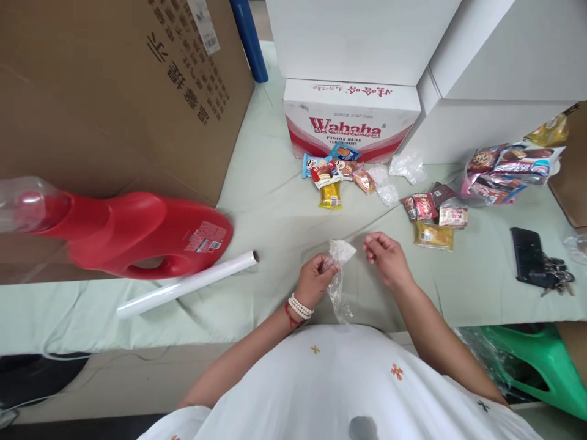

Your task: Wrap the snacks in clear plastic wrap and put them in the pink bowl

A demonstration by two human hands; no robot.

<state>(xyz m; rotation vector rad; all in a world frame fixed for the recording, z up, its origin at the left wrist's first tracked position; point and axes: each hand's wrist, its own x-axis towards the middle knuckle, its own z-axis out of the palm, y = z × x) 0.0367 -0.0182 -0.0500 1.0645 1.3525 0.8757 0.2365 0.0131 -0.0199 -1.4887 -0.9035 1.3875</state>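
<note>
My left hand (315, 280) is closed on a small clear plastic bag (340, 275), pinching it near its crumpled top while the rest hangs down toward my shirt. My right hand (386, 256) hovers just right of the bag's top with fingers curled together; I cannot make out anything in them. Both hands are above a pale green cloth (275, 214). Beyond them lie wrapped snacks: one pile (332, 174) by a Wahaha box (351, 119) and another pile (433, 214) to the right.
A red detergent jug (137, 232) lies on its side at left beside a white roll (183, 284). A big cardboard box (114, 91) and white boxes (481, 91) stand behind. A snack bag (509, 168), black phone with keys (532, 256) and a green stool (541, 360) sit right.
</note>
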